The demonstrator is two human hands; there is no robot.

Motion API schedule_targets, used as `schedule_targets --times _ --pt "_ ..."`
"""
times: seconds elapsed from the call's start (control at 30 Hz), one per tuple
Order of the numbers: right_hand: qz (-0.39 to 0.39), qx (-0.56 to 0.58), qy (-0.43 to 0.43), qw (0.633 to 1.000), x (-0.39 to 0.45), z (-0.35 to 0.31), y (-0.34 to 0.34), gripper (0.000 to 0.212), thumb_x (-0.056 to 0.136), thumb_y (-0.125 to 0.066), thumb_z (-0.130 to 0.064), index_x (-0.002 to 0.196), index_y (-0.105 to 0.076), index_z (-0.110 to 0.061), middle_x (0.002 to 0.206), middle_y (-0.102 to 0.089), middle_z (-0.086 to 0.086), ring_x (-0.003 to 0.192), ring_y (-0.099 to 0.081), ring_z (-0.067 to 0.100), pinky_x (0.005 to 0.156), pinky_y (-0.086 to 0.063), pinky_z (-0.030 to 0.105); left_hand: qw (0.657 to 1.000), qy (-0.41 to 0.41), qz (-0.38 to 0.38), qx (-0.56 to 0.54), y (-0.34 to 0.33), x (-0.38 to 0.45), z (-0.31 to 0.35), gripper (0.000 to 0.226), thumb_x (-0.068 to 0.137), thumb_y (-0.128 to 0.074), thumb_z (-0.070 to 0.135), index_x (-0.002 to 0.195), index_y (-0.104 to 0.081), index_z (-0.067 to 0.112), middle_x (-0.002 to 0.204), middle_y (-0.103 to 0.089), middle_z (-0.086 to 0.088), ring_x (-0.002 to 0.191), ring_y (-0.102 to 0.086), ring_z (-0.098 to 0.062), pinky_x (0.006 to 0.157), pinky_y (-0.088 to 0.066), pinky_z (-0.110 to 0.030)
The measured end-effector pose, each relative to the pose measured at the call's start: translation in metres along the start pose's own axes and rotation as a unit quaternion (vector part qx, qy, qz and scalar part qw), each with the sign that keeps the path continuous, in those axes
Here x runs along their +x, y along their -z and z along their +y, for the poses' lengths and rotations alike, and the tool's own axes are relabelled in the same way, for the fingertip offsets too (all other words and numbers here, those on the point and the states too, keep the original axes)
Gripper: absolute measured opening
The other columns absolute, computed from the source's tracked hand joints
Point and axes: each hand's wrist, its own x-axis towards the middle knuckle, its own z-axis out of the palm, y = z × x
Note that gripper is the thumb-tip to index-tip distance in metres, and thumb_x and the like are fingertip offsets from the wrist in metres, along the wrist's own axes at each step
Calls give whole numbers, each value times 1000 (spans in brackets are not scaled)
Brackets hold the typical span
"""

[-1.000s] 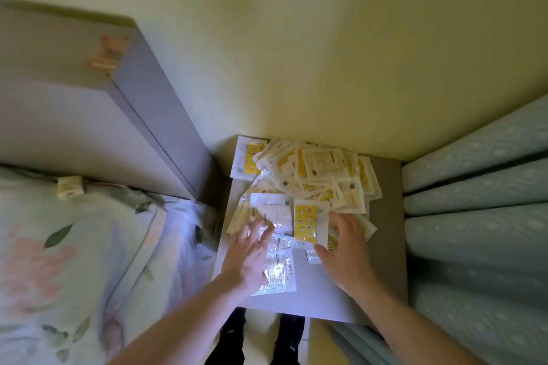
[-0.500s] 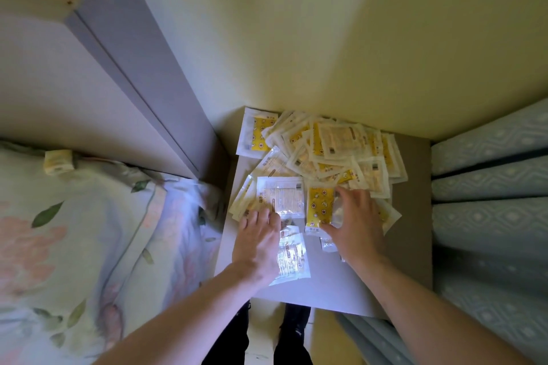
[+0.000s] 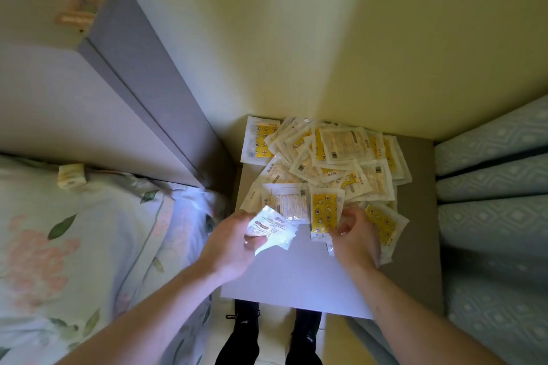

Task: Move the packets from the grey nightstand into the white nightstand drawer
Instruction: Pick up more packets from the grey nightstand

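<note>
- Since a moment earlier, the left hand (image 3: 234, 246) had lifted a small bundle of packets (image 3: 271, 230) off the grey nightstand (image 3: 296, 281); before, that hand lay flat on packets at the near edge of the heap.
- The left fingers and thumb were curled round the bundle, held just above the bare near part of the tabletop.
- The right hand (image 3: 354, 238) had drawn back slightly and rested at the near right edge of the heap of packets (image 3: 329, 163), fingers bent and pinching the corner of a yellow packet (image 3: 323, 212) lying there.
- The heap still covered the far half of the nightstand, up against the wall (image 3: 311, 38).
- The packets were clear with yellow or pale printed inserts and barcodes; the writing was too small to read.
- A grey headboard (image 3: 142, 92) stood to the left, with a floral bedspread (image 3: 74, 246) below it, touching the nightstand's left side.
- Pale blue patterned curtains (image 3: 492, 201) hung to the right.
- The person's dark shoes (image 3: 243, 323) showed beneath the nightstand's near edge.
- The white nightstand was not in view.
</note>
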Motion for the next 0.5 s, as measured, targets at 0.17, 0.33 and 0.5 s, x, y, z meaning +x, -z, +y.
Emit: schedule_targets --times 0.17,0.33,0.5 --pt "-17 26 97 995 -7 -1 14 4 93 -72 -24 89 -70 -23 84 -63 -5 81 -60 21 63 -44 31 992 85 0 -89 22 -6 -20 22 93 -71 28 114 -64 30 111 -72 13 88 -69 -4 74 -57 -22" --pt "-89 -19 244 966 6 -30 16 2 94 -69 -18 94 -68 -18 103 -57 -9 92 -58 12 76 -47 26 978 121 40 -167 44 -14 -35 24 92 -74 27 114 -64 28 93 -74 10 76 -68 4 58 -45 -7" --pt "-143 -155 317 925 23 -79 -7 28 94 -68 -30 116 -63 -13 136 -53 2 127 -49 23 103 -44 36 972 146 47 -180 50 -15 -49 20 89 -77 31 101 -62 26 76 -72 7 70 -65 1 63 -44 -15"
